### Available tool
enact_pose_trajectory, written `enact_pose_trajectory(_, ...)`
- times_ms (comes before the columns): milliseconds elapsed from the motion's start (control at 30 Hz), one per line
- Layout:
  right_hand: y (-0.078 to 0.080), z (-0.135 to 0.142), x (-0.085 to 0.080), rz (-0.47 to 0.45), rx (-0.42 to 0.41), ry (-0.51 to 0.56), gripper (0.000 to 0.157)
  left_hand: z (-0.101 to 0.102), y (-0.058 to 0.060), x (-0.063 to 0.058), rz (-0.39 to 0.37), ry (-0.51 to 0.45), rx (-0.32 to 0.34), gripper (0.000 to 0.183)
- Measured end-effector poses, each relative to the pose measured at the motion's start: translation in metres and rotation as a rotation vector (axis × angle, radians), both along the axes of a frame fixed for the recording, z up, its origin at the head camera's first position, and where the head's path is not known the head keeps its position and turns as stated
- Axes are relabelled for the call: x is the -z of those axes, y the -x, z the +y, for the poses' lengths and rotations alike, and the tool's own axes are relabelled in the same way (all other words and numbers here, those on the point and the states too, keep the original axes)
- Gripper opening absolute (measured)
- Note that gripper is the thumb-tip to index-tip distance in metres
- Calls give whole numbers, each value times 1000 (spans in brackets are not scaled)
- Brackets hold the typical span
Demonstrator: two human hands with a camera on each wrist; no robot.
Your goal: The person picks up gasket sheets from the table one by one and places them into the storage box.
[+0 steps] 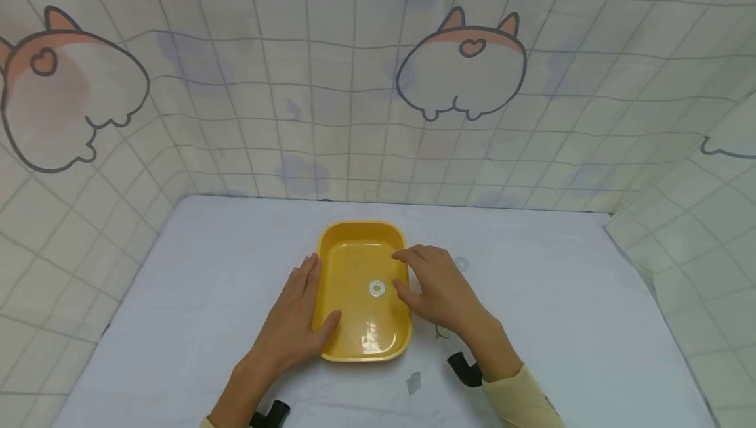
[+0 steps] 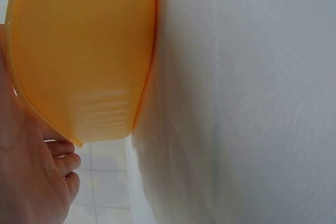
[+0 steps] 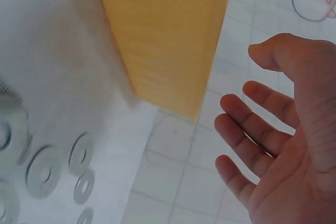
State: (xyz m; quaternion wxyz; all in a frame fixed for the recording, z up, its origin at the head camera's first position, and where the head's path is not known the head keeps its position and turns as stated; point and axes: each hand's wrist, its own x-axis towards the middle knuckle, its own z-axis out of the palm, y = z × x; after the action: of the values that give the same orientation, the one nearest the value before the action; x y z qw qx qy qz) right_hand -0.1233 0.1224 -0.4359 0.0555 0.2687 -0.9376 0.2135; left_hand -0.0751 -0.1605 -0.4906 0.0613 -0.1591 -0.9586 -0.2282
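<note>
A yellow tray (image 1: 348, 329) stands on the white table. In it lies a washer (image 1: 377, 289), flat and ring-shaped. My left hand (image 1: 289, 323) rests along the tray's left rim, its fingers fairly straight and its thumb reaching over the inside edge. The left wrist view shows the tray's outer wall (image 2: 79, 51) beside that palm. Over the right rim hovers my right hand (image 1: 440, 287), with thumb and fingers spread apart. In the right wrist view a gap separates those fingers (image 3: 257, 135) from the tray wall (image 3: 163, 40), and nothing is between them.
Several metal washers (image 3: 43, 171) lie on the table to the right of the tray. A faint washer (image 1: 462, 263) shows beyond my right hand. A small grey patch (image 1: 414, 383) lies in front of the tray. Tile-patterned cloth (image 1: 354, 119) hangs around the table.
</note>
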Motion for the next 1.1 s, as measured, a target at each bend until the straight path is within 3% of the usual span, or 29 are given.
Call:
enact_pose_trajectory(467,-24,54,29,-40,176,104,42,0,-4,6,14,4,27,99)
enact_pose_trajectory(700,-38,65,37,-92,230,62,38,0,-3,6,28,24,29,99)
enact_pose_trajectory(933,-44,70,39,-121,251,18,22,-2,1,6,62,50,42,99)
enact_pose_trajectory(1100,-50,75,43,-153,282,-10,22,-2,1,6,67,47,45,98)
